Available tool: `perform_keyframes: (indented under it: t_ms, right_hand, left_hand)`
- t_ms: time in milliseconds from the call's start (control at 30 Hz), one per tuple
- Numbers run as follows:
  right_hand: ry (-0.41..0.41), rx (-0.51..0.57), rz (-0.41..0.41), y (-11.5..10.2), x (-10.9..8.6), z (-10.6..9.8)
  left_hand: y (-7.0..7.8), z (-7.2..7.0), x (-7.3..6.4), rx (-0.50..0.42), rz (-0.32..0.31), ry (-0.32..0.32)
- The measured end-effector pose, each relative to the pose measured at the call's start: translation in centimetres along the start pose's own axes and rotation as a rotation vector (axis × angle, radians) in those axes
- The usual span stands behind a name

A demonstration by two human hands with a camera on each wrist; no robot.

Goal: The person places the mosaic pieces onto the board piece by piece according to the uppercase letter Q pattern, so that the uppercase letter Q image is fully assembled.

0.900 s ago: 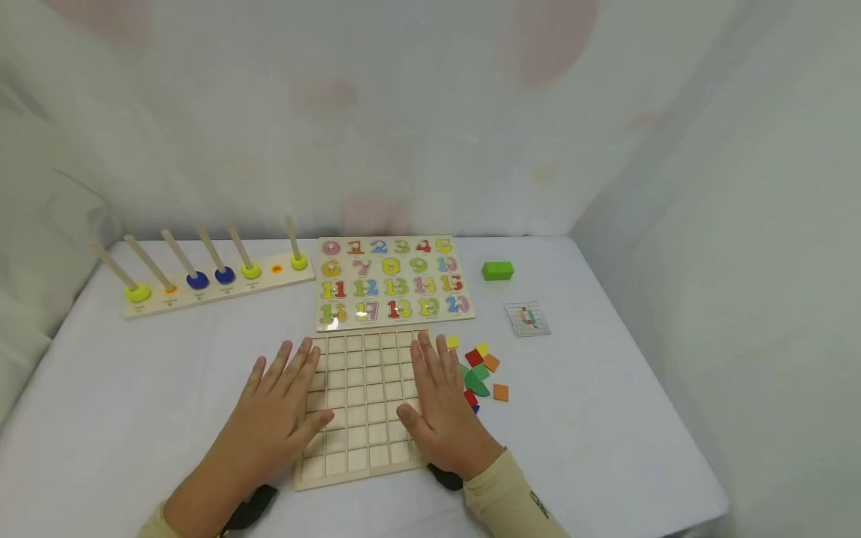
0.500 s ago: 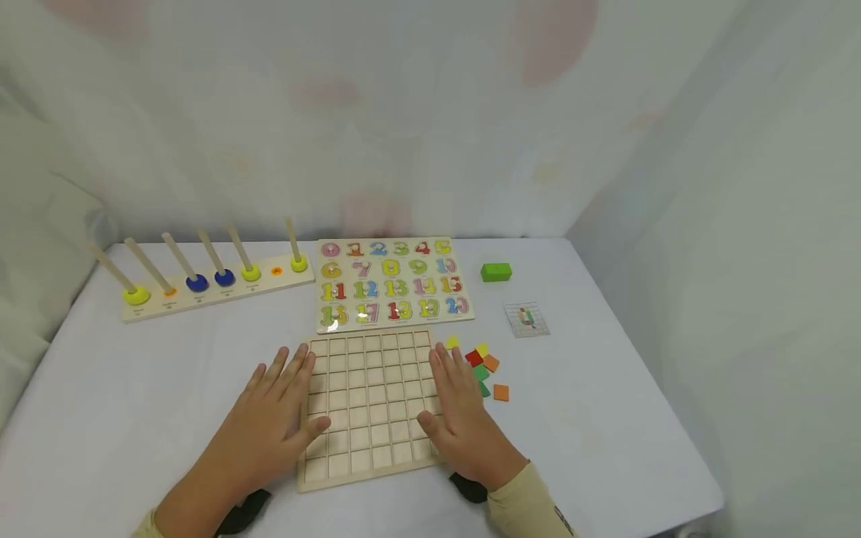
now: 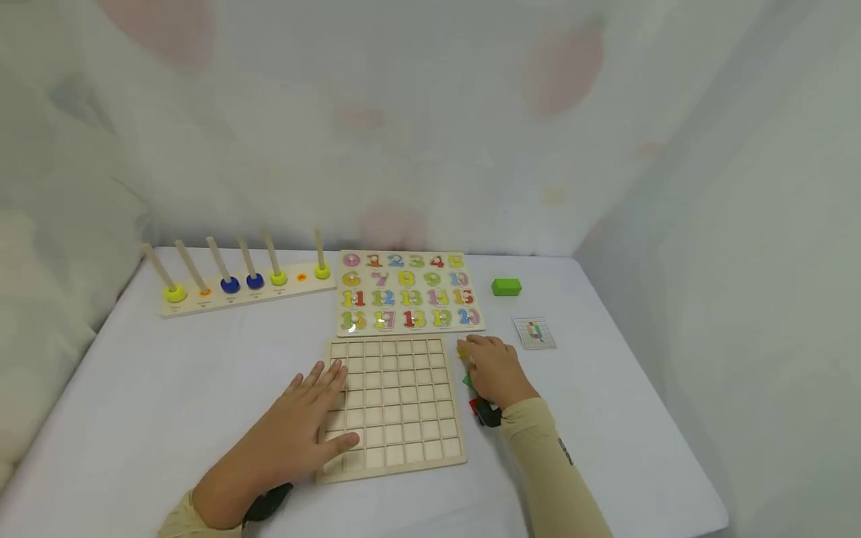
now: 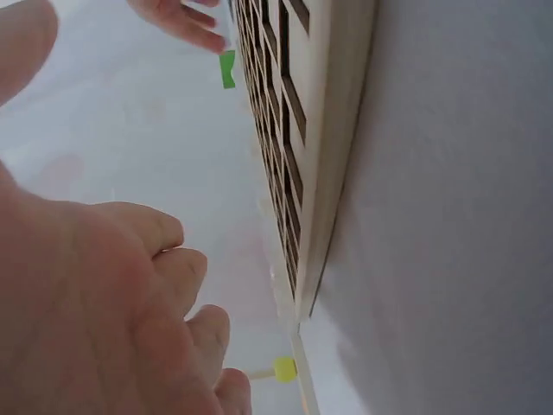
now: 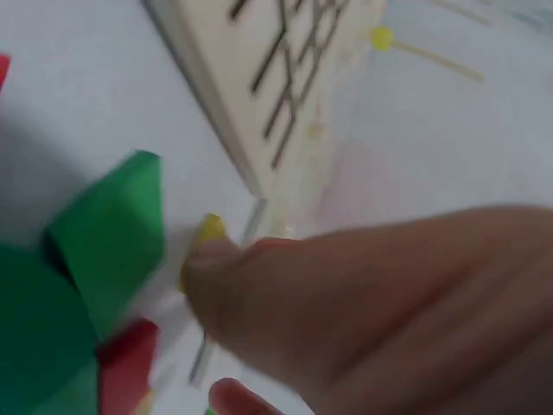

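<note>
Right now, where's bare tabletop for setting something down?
Free: white cloth-covered table between beige right sleeve, small gridded white card and right edge; also between wooden peg rack and left hand. Crowded: right of pale wooden grid board, where right hand partly covers small coloured flat tiles.

Head view: left margin of grid board point(image 3: 393, 434) was partly covered by left hand point(image 3: 299, 420); coloured tiles point(image 3: 468, 381) were partly hidden by right hand point(image 3: 499, 368); lettering point(image 3: 231, 301) on peg stand point(image 3: 292, 286) was too small to be read. Right wrist view: right hand was blurred, yellow tile point(image 5: 210, 226) partly masked; grip could not be determined. Left wrist view: left thumb point(image 4: 22, 43) was cut off by picture edge.
</note>
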State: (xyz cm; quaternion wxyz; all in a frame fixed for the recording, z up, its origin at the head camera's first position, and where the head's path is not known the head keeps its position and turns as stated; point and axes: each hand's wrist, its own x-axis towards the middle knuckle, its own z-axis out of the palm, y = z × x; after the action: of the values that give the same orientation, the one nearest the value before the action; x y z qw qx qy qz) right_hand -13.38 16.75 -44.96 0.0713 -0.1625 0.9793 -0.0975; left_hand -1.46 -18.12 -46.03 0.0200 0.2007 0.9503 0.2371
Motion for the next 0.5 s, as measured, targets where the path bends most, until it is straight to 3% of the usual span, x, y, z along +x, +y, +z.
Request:
perform_keyframes:
  t_ms: [200, 400, 500]
  right_hand:
    - [0.144, -0.122, -0.048, -0.7, 1.6, 1.6]
    - [0.119, -0.163, -0.008, -1.3, 2.2, 1.2]
    - [0.178, -0.170, -0.016, -2.1, 1.7, 0.6]
  left_hand:
    - [-0.5, 0.2, -0.2, -0.015, -0.062, 0.029]
    - [-1.5, 0.3, -0.5, -0.009, -0.119, -0.006]
    - [-1.8, 0.4, -0.4, -0.022, -0.117, -0.036]
